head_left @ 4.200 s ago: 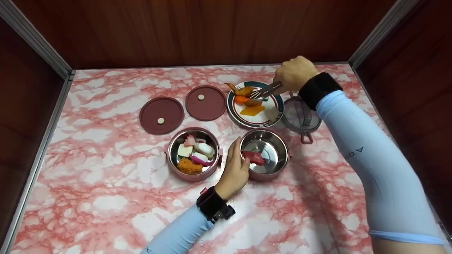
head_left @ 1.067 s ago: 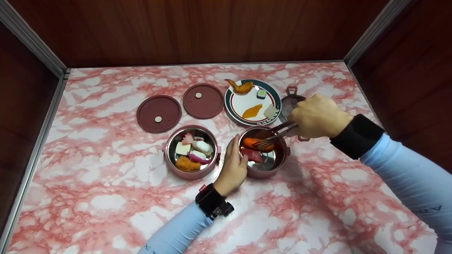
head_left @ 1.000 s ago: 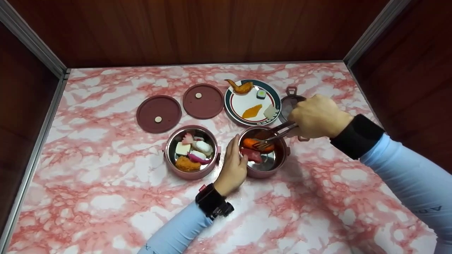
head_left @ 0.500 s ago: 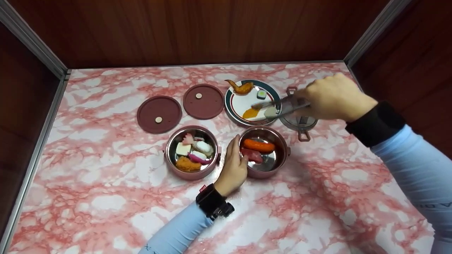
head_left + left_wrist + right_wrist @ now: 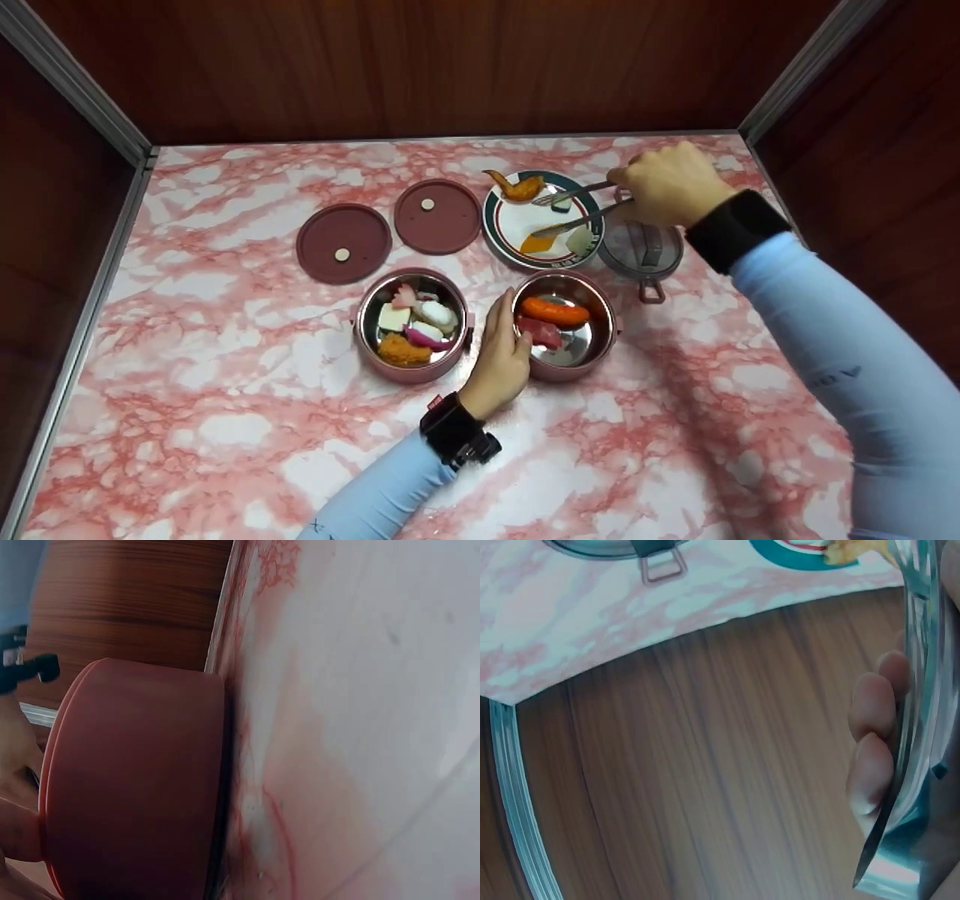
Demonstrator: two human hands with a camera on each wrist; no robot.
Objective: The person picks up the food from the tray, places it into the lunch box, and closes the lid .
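Note:
My right hand [image 5: 671, 184] grips metal tongs [image 5: 576, 224], their arms spread over the plate [image 5: 504, 229]. The upper arm overlaps the small sushi roll [image 5: 561, 205]; the lower tip is right at a yellow-orange slice [image 5: 535, 244]. A chicken wing [image 5: 521, 187] and a pale whitish piece [image 5: 580, 241] also lie on this plate. My left hand [image 5: 499, 367] rests along the left side of the right pink bowl [image 5: 574, 373], thumb at its rim. Inside that bowl lie an orange sausage [image 5: 553, 311] and a red meat piece [image 5: 540, 333]. The left wrist view shows the bowl's side [image 5: 139, 772] standing on the table.
The left pink bowl [image 5: 409, 375] holds several food pieces. Two maroon discs [image 5: 343, 232] lie behind it. A clear-topped lid with clasps [image 5: 626, 247] lies right of the plate, under my right hand. Brown wooden panels [image 5: 450, 67] wall the marbled table.
The orange sausage went from the plate into the right bowl with the tongs, which let it go. The right hand then moved back over the plate and the tongs spread. The left hand stayed put.

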